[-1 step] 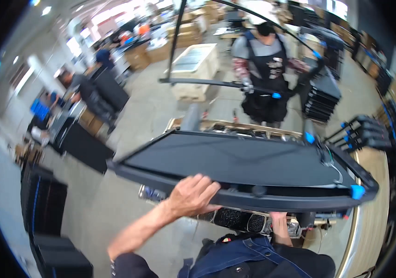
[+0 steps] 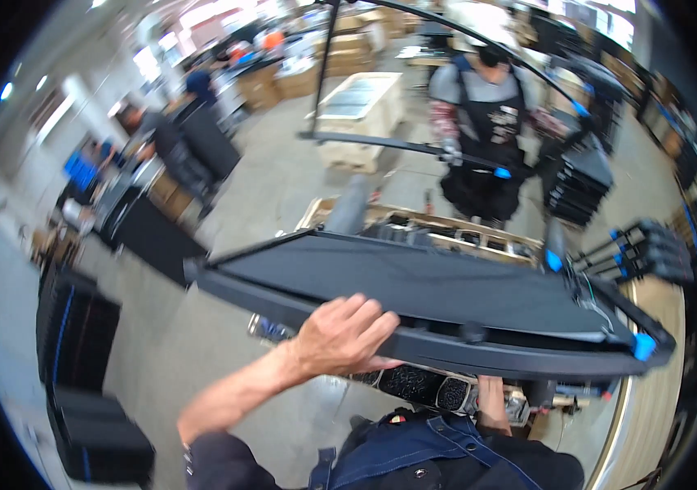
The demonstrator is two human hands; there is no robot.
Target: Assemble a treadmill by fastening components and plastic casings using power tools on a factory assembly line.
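A large black panel (image 2: pixel 422 278) set in a raised black frame (image 2: pixel 275 309) lies tilted in front of me, its right end lower. My left hand (image 2: pixel 348 336) is closed over the near rail, left of its middle, fingers on top and thumb below. My right hand (image 2: pixel 491 400) reaches up under the same rail, to the right; its fingers are hidden behind the frame. A blue corner piece (image 2: pixel 645 347) sits on the frame's near right corner, and thin wires (image 2: pixel 597 306) lie loose along its right side.
Under the panel stands a bench with bins of small black parts (image 2: pixel 406 382). Across from me a co-worker (image 2: pixel 487 114) stands behind an upright black frame (image 2: pixel 381 142). Black panels (image 2: pixel 79 343) are stacked at left, and a wooden board (image 2: pixel 659 376) runs along the right.
The whole view has shifted, with the surroundings now further right. The panel's right end appears slightly lower. My left hand keeps its grip on the near rail.
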